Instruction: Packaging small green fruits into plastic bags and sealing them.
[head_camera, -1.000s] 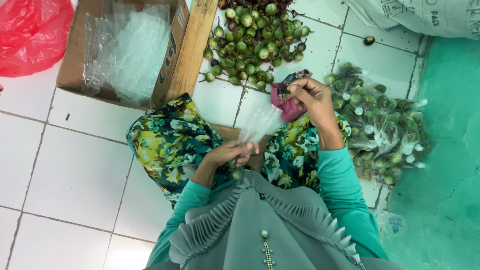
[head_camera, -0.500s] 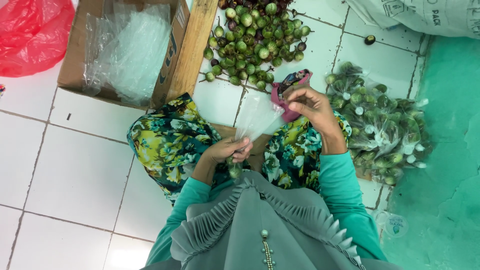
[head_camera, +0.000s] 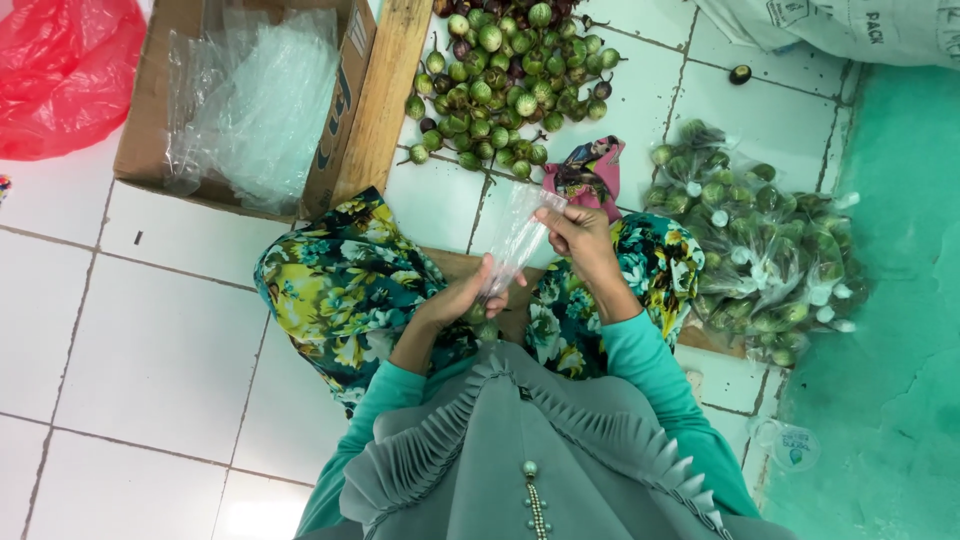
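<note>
White floor tiles (head_camera: 120, 330) carry a loose pile of small green eggplants (head_camera: 505, 85) beyond the clear plastic bag (head_camera: 515, 240) pinched between left hand (head_camera: 465, 298) and right hand (head_camera: 580, 232), bagged eggplants (head_camera: 770, 260) to the right (cardboard box (head_camera: 245, 100) left).

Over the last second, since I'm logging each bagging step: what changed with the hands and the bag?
The left hand stayed low at the clear plastic bag's bottom, by small green fruits in the lap. The right hand shifted slightly, still pinching the bag's top, keeping it stretched. The loose fruit pile, the bagged fruits and the cardboard box stayed put.
</note>
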